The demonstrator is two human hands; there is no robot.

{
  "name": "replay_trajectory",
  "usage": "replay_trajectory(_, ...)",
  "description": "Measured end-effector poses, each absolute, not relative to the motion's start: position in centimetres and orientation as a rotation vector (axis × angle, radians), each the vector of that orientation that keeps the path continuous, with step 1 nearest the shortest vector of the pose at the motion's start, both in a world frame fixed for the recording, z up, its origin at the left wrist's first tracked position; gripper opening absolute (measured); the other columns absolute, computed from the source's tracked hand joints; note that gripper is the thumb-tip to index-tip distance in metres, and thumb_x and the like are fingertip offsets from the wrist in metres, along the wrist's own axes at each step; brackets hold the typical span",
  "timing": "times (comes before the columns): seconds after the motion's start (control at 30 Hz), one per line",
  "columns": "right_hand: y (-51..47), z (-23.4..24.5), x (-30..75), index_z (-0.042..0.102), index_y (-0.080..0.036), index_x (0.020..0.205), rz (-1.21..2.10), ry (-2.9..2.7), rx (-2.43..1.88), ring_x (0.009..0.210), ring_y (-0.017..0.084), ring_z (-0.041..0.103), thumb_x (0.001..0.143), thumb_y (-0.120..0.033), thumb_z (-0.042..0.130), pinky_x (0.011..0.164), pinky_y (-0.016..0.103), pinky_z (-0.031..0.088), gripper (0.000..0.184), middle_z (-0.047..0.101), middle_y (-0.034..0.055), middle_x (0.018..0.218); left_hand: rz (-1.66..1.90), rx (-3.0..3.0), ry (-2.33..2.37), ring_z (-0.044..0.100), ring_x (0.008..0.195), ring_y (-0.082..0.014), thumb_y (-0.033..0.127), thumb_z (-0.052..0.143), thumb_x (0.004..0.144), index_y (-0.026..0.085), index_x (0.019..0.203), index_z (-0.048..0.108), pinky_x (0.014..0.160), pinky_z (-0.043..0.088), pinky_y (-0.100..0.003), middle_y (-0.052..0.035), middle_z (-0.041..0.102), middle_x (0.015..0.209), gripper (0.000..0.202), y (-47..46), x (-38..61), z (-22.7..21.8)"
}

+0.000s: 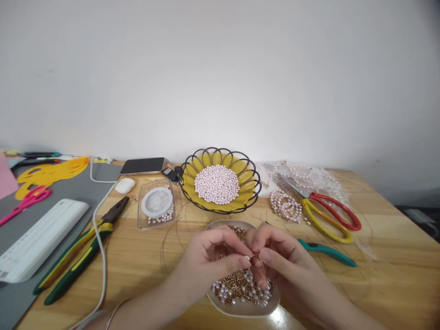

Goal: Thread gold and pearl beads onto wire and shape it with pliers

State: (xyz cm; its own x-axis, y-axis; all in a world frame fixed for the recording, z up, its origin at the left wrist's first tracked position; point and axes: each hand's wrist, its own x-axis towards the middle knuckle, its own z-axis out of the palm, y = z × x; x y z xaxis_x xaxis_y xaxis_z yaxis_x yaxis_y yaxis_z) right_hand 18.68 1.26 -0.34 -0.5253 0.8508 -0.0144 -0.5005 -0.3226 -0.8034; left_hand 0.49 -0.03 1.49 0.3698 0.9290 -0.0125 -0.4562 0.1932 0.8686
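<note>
My left hand (220,256) is pinched, thumb and forefinger closed around a small white pearl bead (247,258). Its fingertips almost meet those of my right hand (285,256), which pinches a thin string of small gold beads (263,269). Part of that string hangs down along the right fingers. Both hands hover over a shallow pale dish (237,311) filled with gold bead strands and white pearl beads (225,293). The fingers hide the middle of the dish and the exact point where bead and string meet.
Behind the dish stands a yellow basket (254,183) of pinkish pearls. Rightward lie coiled pearl strings (285,206), red-and-yellow scissors (330,215) and a teal-handled tool (330,253). Leftward are a spool box (156,204), green-yellow pliers (82,250), a phone (142,166) and a white cable (103,256).
</note>
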Motion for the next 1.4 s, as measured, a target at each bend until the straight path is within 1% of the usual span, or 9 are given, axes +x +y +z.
replay_trajectory(0.17,1.2,-0.5,18.9,0.076,-0.023,0.087,1.957,-0.992,-0.542,0.053,0.007,0.066,0.093,-0.031,0.081,0.053,0.016,0.049,0.012,0.072,-0.0031,0.071,1.077,0.951,0.69,0.065,0.081,-0.0125,0.033,0.088,0.081,0.02,0.083,0.082,0.078,0.05,-0.024,-0.0002,0.066,0.082,0.015,-0.1,0.4,1.2)
replay_trajectory(0.33,1.2,-0.6,18.9,0.076,-0.023,0.089,1.981,-1.004,-0.541,0.054,0.007,0.068,0.095,-0.03,0.078,0.055,0.016,0.05,0.01,0.073,-0.0028,0.071,1.086,1.017,0.752,0.062,0.082,-0.0148,0.036,0.088,0.081,0.02,0.081,0.082,0.077,0.046,-0.026,-0.0011,0.065,0.081,0.018,-0.2,0.3,1.2)
replay_trajectory(0.6,1.6,-0.4,19.1,0.075,-0.023,0.089,2.016,-1.02,-0.553,0.053,0.005,0.067,0.095,-0.032,0.079,0.054,0.012,0.048,0.011,0.072,-0.0043,0.071,1.041,1.083,0.835,0.062,0.084,-0.017,0.024,0.086,0.081,0.019,0.082,0.083,0.079,0.045,-0.029,-0.0018,0.066,0.081,0.006,-0.3,0.1,1.3)
replay_trajectory(0.8,1.7,-0.4,19.6,0.074,-0.024,0.087,2.007,-1.091,-0.595,0.051,0.004,0.064,0.095,-0.035,0.079,0.052,0.013,0.047,0.015,0.07,-0.0045,0.07,0.971,0.981,0.734,0.066,0.083,-0.0154,0.026,0.086,0.082,0.02,0.082,0.083,0.08,0.049,-0.028,-0.0019,0.071,0.082,0.007,-0.1,0.2,1.6)
replay_trajectory(0.9,1.7,0.1,19.7,0.075,-0.025,0.089,1.946,-1.178,-0.643,0.053,0.006,0.064,0.095,-0.035,0.079,0.053,0.014,0.047,0.012,0.069,-0.0042,0.072,0.942,0.922,0.661,0.067,0.08,-0.015,0.029,0.085,0.083,0.02,0.082,0.082,0.079,0.052,-0.027,-0.0022,0.075,0.08,0.009,0.0,0.3,1.6)
replay_trajectory(1.0,1.6,1.1,19.9,0.077,-0.025,0.089,1.804,-1.315,-0.693,0.062,0.008,0.062,0.095,-0.031,0.079,0.059,0.016,0.047,0.009,0.067,-0.003,0.074,0.905,0.916,0.715,0.066,0.076,-0.013,0.031,0.09,0.078,0.019,0.079,0.082,0.075,0.051,-0.025,-0.0009,0.074,0.078,0.014,0.1,0.3,1.7)
replay_trajectory(1.13,1.5,2.1,19.9,0.076,-0.026,0.084,1.546,-1.577,-0.709,0.065,0.013,0.053,0.097,-0.041,0.074,0.059,0.022,0.042,0.02,0.06,-0.0032,0.07,0.836,0.926,0.802,0.063,0.074,-0.0124,0.031,0.093,0.071,0.017,0.075,0.081,0.072,0.049,-0.023,0.0002,0.07,0.075,0.019,0.2,0.2,1.9)
replay_trajectory(1.3,1.8,1.9,19.8,0.075,-0.025,0.081,1.543,-1.623,-0.744,0.07,0.015,0.052,0.096,-0.043,0.075,0.061,0.025,0.041,0.024,0.061,-0.0019,0.072,0.779,0.947,0.821,0.058,0.068,-0.0116,0.033,0.092,0.071,0.016,0.071,0.081,0.069,0.046,-0.023,0.0012,0.069,0.069,0.02,0.1,0.2,1.9)
replay_trajectory(1.4,1.7,1.7,19.8,0.073,-0.026,0.084,1.554,-1.607,-0.78,0.069,0.015,0.053,0.096,-0.043,0.075,0.061,0.024,0.042,0.021,0.061,-0.0023,0.074,0.76,0.896,0.835,0.061,0.069,-0.0117,0.033,0.094,0.069,0.016,0.072,0.082,0.07,0.045,-0.023,0.0003,0.072,0.071,0.021,-0.1,0.3,1.7)
